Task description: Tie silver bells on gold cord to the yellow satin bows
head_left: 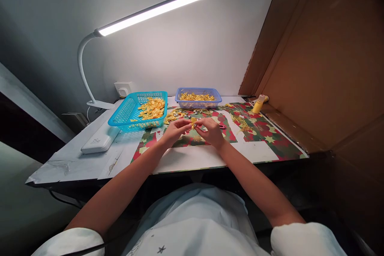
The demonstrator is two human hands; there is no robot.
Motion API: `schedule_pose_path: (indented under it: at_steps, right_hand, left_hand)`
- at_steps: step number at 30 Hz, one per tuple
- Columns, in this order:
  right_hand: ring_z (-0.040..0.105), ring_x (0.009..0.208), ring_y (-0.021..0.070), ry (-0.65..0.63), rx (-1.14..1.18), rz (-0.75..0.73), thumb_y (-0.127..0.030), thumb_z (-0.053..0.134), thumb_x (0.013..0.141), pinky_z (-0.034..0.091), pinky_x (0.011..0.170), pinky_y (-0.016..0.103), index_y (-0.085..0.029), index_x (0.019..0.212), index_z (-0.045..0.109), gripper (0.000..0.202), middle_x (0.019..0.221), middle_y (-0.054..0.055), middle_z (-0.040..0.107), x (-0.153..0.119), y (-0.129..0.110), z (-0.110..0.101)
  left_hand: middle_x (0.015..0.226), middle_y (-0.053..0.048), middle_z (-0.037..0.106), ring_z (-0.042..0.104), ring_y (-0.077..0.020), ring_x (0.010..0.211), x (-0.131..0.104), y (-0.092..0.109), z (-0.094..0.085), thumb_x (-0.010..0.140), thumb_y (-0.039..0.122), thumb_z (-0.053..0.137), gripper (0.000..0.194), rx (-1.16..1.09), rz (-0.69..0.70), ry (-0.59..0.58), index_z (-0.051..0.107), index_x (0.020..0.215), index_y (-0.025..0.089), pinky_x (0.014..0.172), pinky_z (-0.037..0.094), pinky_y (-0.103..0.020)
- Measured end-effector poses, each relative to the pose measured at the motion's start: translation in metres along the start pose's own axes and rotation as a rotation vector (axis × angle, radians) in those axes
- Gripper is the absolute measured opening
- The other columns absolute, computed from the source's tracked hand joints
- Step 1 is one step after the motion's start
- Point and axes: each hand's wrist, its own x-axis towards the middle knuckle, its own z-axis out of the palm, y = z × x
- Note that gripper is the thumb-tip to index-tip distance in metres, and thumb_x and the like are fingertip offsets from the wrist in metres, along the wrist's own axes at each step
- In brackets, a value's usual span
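Observation:
My left hand (176,131) and my right hand (211,130) meet over the middle of the table, fingertips pinched together. Between them is a small yellow ribbon piece (193,120), apparently a bow, with a small shiny silver bead or bell at its centre. Both hands appear to grip the ribbon piece; the fingers partly hide it. Just beyond lie several small silver round pieces (188,115) and loose yellow ribbon pieces (170,117). A pink-handled tool (222,127) lies beside my right hand, partly covered by it.
A blue basket (120,117) of yellow ribbon pieces stands left; a purple basket (198,105) of gold strands stands behind. Gold ties (242,125) and a yellow bottle (258,105) lie right. A white power bank (100,140) and lamp (85,68) are left; cardboard (324,68) walls the right.

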Motion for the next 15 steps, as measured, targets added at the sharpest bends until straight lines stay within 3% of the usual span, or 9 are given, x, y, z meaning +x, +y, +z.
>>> schedule_pose_path:
  at_steps: [10, 15]
  right_hand:
    - [0.067, 0.066, 0.0177, 0.034, 0.371, 0.383, -0.026, 0.067, 0.077, 0.054, 0.069, 0.034, -0.020, 0.088, 0.065, 0.012, 0.070, 0.002, 0.070, 0.0046, -0.0111, -0.0075]
    - [0.068, 0.076, 0.0198, -0.041, 0.500, 0.492, -0.031, 0.073, 0.073, 0.055, 0.075, 0.036, -0.021, 0.089, 0.061, 0.023, 0.079, 0.004, 0.070, 0.0036, -0.0097, -0.0038]
  left_hand:
    - [0.071, -0.001, 0.067, 0.050, -0.0097, 0.056, 0.0042, -0.0069, -0.0060, 0.066, 0.040, 0.072, 0.029, 0.079, 0.043, 0.052, 0.074, 0.082, 0.017, 0.055, 0.040, -0.023]
    - [0.076, -0.003, 0.070, 0.054, -0.0123, 0.061, 0.0031, -0.0032, -0.0048, 0.069, 0.042, 0.070, 0.028, 0.166, 0.105, 0.031, 0.074, 0.082, 0.017, 0.058, 0.042, -0.025]
